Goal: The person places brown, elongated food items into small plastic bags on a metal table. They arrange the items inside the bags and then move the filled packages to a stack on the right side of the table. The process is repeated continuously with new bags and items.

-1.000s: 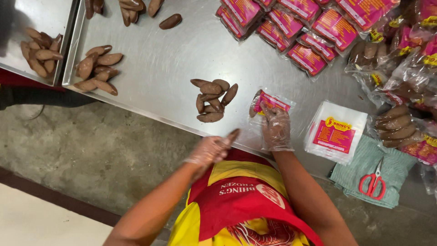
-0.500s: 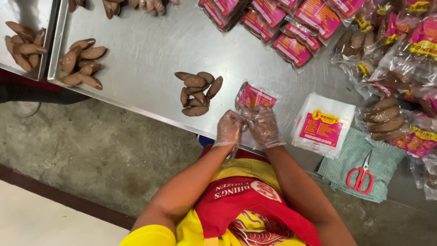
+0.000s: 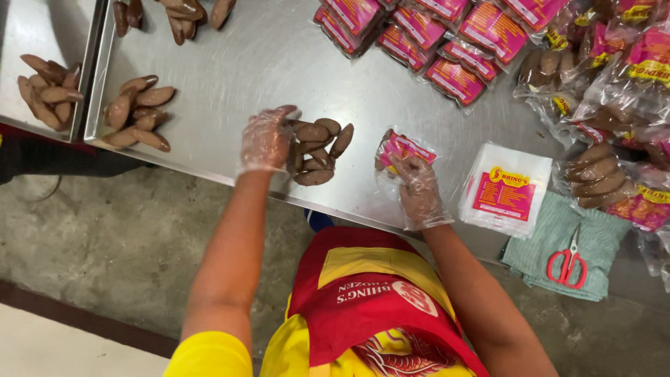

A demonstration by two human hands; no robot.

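Half a second ago your two hands were together at the pink-labelled bag; now your left hand point(image 3: 266, 139) has gone out to the small pile of brown rolls point(image 3: 317, 150) and rests curled over its left edge, fingers touching the rolls. I cannot tell whether it has closed on one yet. Your right hand point(image 3: 419, 192) has stayed put and grips the clear bag point(image 3: 403, 148) by its lower edge, holding it on the steel table point(image 3: 230, 63). That split reads as one hand fetching while the other keeps the bag ready.

Beyond your right hand, sealed bags point(image 3: 453, 77) with pink labels lie in rows, each already holding rolls. To the right of that hand sits a flat stack of empty bags point(image 3: 506, 188), and past it more filled clear bags point(image 3: 593, 178) with rolls showing through. The bag in your grip looks nearly empty, though the wrinkled plastic hides much. Left of your left hand, loose rolls point(image 3: 136, 115) lie at the table's corner, and another heap point(image 3: 45, 98) on the neighbouring surface. Red scissors point(image 3: 569, 262) rest on a green cloth point(image 3: 551, 244) by your right elbow.
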